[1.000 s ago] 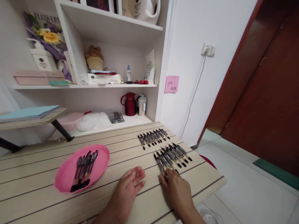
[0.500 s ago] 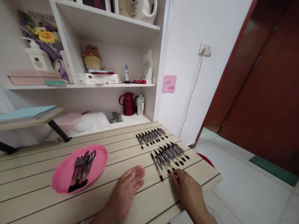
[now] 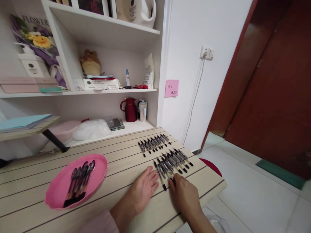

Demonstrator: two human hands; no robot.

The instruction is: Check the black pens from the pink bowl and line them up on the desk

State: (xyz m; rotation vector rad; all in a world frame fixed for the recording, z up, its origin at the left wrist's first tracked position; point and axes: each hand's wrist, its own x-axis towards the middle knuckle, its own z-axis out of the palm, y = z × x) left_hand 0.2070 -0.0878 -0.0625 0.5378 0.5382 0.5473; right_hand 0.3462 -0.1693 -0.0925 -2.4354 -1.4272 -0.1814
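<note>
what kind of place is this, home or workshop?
Most likely a home room, not a workshop: white wall shelves holding a red flask and a plush toy, beside a wooden desk with rows of pens and a pink tray.

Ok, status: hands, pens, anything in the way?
Left hand flat on table beside near pen row. Right hand touching that row's ends, grip unclear. Pink tray with pens sits apart, left.

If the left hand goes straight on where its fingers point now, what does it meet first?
Most likely the leftmost pen of the near row, just beyond the left hand; the gap is unclear.
</note>
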